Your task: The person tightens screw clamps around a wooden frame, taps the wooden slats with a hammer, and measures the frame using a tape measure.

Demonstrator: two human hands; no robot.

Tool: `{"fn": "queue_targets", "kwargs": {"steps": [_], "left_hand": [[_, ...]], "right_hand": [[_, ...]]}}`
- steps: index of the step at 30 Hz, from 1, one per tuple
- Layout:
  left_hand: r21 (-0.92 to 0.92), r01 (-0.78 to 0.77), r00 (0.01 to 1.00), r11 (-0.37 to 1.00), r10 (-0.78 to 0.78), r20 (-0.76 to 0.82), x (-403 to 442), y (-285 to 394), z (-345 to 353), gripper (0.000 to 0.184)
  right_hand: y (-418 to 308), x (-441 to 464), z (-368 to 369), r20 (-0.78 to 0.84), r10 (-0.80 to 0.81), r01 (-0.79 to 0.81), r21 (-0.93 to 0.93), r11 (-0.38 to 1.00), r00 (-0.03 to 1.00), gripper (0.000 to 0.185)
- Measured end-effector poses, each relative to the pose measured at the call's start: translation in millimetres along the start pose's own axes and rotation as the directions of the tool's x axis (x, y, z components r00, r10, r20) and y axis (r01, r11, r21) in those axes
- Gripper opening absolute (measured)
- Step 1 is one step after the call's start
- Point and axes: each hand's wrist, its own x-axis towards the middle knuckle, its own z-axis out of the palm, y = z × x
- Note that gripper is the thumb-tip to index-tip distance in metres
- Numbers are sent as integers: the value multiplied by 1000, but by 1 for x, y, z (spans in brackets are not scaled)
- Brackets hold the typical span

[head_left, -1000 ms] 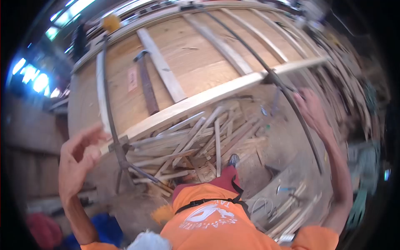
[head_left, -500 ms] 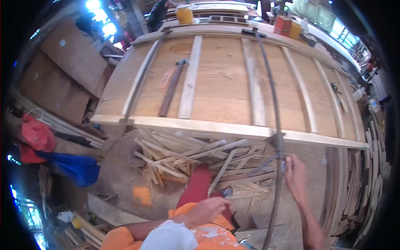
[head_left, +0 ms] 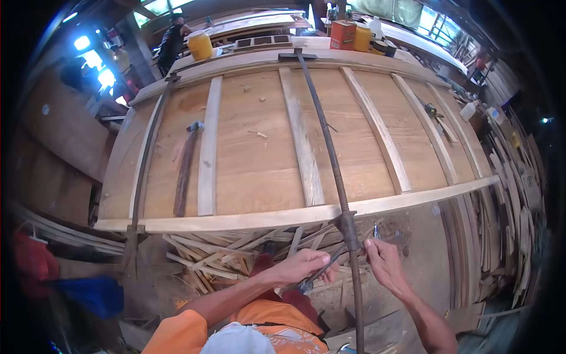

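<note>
A long bar clamp (head_left: 328, 138) spans a ribbed plywood panel (head_left: 247, 171), its screw end hanging past the pale front rail (head_left: 265, 222). My left hand (head_left: 299, 265) is closed around the slanting clamp handle (head_left: 337, 255), with some fingers hidden beneath. On the clamp's other side is my right hand (head_left: 386, 264), fingers curled and pinched close to the screw collar (head_left: 350, 233). Whatever lies between those fingertips is too small to make out. A second bar clamp (head_left: 147, 147) crosses the panel at left. A hammer (head_left: 187, 168) lies on the panel beside a wooden batten (head_left: 209, 153).
Loose wood strips (head_left: 203, 259) are heaped under the panel. Stacked boards (head_left: 471, 248) line the right side. Yellow containers (head_left: 200, 46) and a red box (head_left: 342, 35) stand along the far edge. Another person (head_left: 171, 44) is at the back left.
My left hand has moved up from my lap to the clamp handle. The right hand stays beside the screw. The view has shifted, putting the panel lower and further left.
</note>
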Motion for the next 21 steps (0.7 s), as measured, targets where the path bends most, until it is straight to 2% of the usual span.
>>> {"fn": "queue_targets", "kwargs": {"steps": [1, 3, 6, 7, 9, 10, 15, 17, 19, 21], "left_hand": [[-4, 8, 1000, 1000, -8, 5, 0, 2, -6, 42], [29, 90, 990, 996, -93, 108, -1, 8, -17, 39], [-28, 166, 975, 986, -160, 157, 3, 14, -21, 36], [-33, 161, 977, 986, -154, 145, 4, 14, -22, 36], [-67, 177, 964, 982, -159, 211, 8, 7, -30, 34], [-101, 168, 962, 981, -141, 234, 10, 4, -30, 34], [-72, 174, 967, 982, -157, 201, 11, 3, -29, 34], [-75, 178, 969, 981, -161, 190, 10, 13, -26, 34], [83, 203, 959, 976, -216, 182, 9, 31, -24, 33], [141, 177, 963, 974, -201, 179, 11, 33, -25, 33]], "right_hand": [[4, 3, 0, -1, 11, -11, 2, 1000, 1000, 41], [11, 10, -2, 129, 186, -214, 251, 944, 974, 45], [0, 14, -5, 135, 295, -316, 185, 931, 946, 47], [4, 14, -3, 145, 287, -311, 181, 933, 947, 47], [20, 20, 8, -9, 186, -185, 18, 982, 983, 48], [17, 25, 10, 12, 173, -173, 14, 985, 985, 48], [11, 25, 5, 95, 299, -298, -19, 954, 950, 49], [14, 26, 6, 115, 299, -298, -29, 954, 947, 50], [13, 26, 6, 127, 297, -295, -38, 955, 946, 51], [10, 24, 6, 95, 241, -240, -27, 970, 966, 50]]}}
